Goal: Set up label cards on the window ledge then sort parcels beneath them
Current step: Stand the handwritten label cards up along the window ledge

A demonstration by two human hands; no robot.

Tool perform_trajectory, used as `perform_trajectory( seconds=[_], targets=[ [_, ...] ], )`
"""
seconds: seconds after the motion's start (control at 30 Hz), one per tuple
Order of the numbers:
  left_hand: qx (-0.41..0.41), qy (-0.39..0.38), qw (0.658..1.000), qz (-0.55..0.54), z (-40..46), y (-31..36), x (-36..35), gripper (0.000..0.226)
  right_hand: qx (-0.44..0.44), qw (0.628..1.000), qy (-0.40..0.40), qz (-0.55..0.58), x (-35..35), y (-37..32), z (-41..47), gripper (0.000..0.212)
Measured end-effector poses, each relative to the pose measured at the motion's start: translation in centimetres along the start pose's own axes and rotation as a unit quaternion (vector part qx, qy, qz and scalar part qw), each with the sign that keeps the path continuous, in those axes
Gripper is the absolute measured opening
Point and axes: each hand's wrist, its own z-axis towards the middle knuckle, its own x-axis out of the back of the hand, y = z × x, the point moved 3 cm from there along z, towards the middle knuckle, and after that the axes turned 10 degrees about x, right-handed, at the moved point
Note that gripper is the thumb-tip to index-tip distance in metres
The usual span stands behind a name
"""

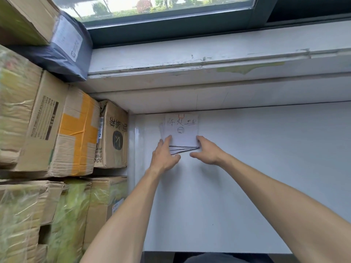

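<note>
Head view: both hands hold a small stack of label cards (181,128) flat against the white wall (266,149) just under the window ledge (190,92), near the wall's left edge. The left hand (164,156) pinches the stack's lower left corner; the right hand (206,150) grips its lower right corner. Stacked cardboard parcels (57,130) stand to the left. To do this well, I would separate one card cleanly, keeping the others squared, and seat it level on the ledge.
</note>
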Motion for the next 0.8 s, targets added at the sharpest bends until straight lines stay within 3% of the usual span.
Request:
perform_trajectory(
  seconds=[0.07,0.17,0.33,0.47,0.63,0.73,0.8],
  targets=[
    [-0.005,0.005,1.000,-0.014,-0.6,0.0,-0.3,0.081,-0.021,1.000,0.022,0.004,-0.4,-0.2,-0.1,0.028],
    [-0.007,0.018,0.999,-0.029,-1.7,-0.5,-1.1,0.075,-0.098,0.990,0.088,0.056,-0.9,1.0,-1.3,0.039],
    [0.008,0.015,0.996,-0.089,-3.9,-1.1,-3.3,0.066,-0.183,0.970,0.127,0.101,-1.3,4.2,-3.9,0.034],
    [0.022,0.004,0.987,-0.156,-4.8,-0.5,-3.9,0.066,-0.138,0.983,0.085,0.087,0.3,4.1,-4.6,0.005],
    [0.087,-0.029,0.954,-0.286,-4.7,0.7,-2.4,0.087,-0.050,0.985,0.024,0.162,3.8,2.5,-5.8,0.014],
    [0.106,-0.118,0.913,-0.376,-5.1,1.2,-1.8,0.060,-0.037,0.985,0.007,0.167,5.4,1.3,-7.1,0.019],
    [0.085,-0.129,0.902,-0.404,-5.7,1.8,-1.2,0.043,-0.043,0.986,0.015,0.160,6.0,1.2,-7.5,0.015]
  ],
)
